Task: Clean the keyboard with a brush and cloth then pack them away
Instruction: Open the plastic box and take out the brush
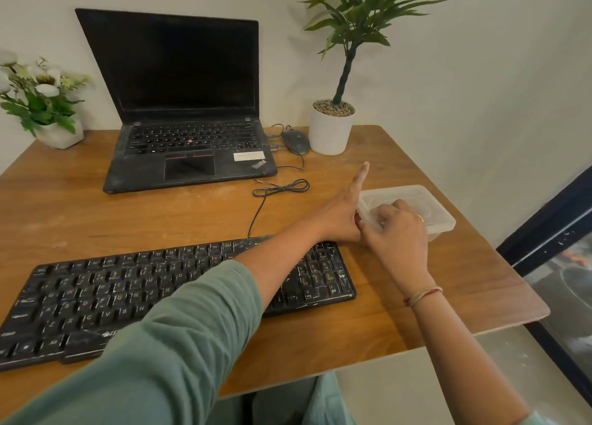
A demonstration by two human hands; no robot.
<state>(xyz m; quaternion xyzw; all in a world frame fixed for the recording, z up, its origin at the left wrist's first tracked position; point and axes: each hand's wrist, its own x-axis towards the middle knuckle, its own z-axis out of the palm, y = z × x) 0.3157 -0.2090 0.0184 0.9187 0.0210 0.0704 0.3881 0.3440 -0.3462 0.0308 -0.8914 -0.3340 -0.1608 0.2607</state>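
A dusty black keyboard (134, 293) lies across the front of the wooden desk (96, 210). To its right stands a translucent plastic container (429, 206) with its lid on. My left hand (344, 211) reaches over the keyboard and presses against the container's left end, one finger pointing away. My right hand (397, 229) rests on the lid's near corner with fingers curled on its edge. A bit of red shows between my hands at the container's corner. No brush or cloth is visible.
An open black laptop (189, 120) stands at the back, with a mouse (295, 142) and its coiled cable (282, 187) beside it. A white potted plant (331, 129) is at the back right, a flower pot (48, 117) at the back left. The desk's right edge is close to the container.
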